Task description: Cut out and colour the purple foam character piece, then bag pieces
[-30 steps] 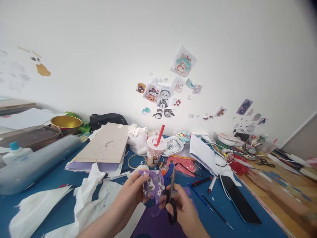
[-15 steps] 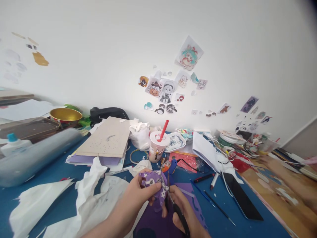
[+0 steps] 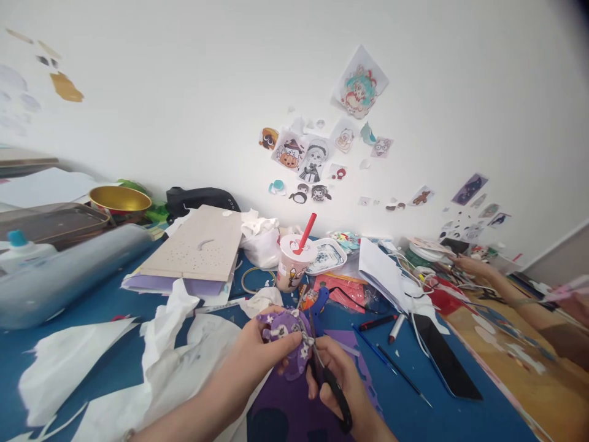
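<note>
Near the bottom middle of the head view, my left hand (image 3: 257, 356) pinches a purple felt piece (image 3: 288, 320) decorated with small white stars and a pale figure. In my right hand (image 3: 352, 383) are black-handled scissors (image 3: 339, 402). Their parted blades point away from me at the felt's right edge; whether they touch it I cannot make out. Beneath both hands lies a dark purple sheet (image 3: 276, 405) with cut-out edges at its right. A blue glue gun (image 3: 321, 301) stands just beyond the scissor tips.
A lidded cup (image 3: 293, 270) with a red straw stands behind my hands. Torn white paper (image 3: 64, 368) covers the left side. Pens, thin brushes (image 3: 405, 374) and a phone (image 3: 448, 356) lie to the right. Another person's arm (image 3: 515, 291) reaches in at far right.
The scissor blades have spread wider apart at the felt's edge. The other person's arm has moved up toward the clutter at the back. My view has tilted slightly downward.
</note>
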The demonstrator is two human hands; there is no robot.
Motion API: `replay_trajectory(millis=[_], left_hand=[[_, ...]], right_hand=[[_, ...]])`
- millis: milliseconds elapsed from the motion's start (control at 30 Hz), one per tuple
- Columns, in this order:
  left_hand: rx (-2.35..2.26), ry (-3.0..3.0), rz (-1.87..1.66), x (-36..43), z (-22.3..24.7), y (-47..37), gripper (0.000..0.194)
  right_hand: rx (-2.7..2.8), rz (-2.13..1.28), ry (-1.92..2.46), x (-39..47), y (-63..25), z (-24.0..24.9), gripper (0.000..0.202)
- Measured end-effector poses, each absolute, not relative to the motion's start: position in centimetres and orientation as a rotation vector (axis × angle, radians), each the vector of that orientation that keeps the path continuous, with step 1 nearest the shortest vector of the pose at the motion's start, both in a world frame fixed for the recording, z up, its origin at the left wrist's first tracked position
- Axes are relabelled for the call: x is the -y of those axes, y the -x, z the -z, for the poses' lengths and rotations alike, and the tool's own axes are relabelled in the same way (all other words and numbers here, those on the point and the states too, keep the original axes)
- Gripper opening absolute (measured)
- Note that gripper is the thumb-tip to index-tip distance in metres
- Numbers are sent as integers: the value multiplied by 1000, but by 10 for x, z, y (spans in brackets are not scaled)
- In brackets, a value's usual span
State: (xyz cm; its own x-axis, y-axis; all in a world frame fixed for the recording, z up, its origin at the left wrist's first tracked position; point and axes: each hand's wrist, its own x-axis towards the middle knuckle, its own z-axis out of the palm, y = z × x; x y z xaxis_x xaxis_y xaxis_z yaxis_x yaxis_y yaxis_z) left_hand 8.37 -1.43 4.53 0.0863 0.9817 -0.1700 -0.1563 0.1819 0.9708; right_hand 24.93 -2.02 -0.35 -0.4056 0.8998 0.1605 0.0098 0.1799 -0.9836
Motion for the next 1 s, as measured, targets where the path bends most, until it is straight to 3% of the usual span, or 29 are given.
replay_trajectory(millis=[400, 1000], left_hand=[[-1141, -981, -1075, 15, -44, -85, 30], [-1172, -938, -1070, 18, -46, -90, 30]], right_hand=[[1622, -1366, 911, 24, -247, 0, 62], [1615, -1229, 1016, 29, -247, 9, 55]])
